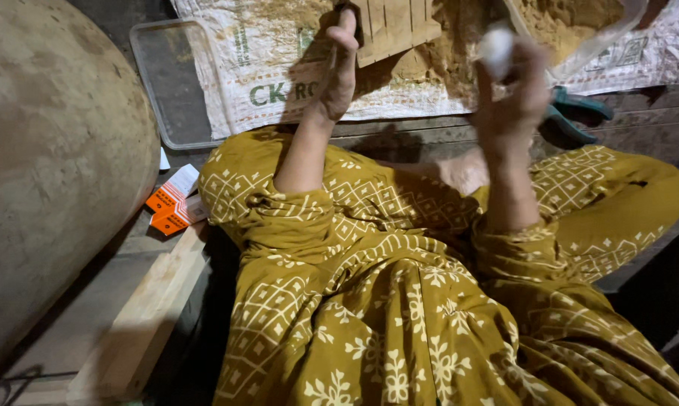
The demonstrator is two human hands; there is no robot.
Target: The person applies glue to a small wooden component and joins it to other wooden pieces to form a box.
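Two hands up: left hand grasps thin dark tool, right hand clenches white lump over sack.

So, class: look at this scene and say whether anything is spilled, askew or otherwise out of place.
Tan powder lies loose on the printed sack under a slatted wooden piece, spread rather than contained. Two orange-and-white cartons lie tilted on the floor. The right hand is blurred around something white.

Floor workshop: powder-strewn sack, pliers
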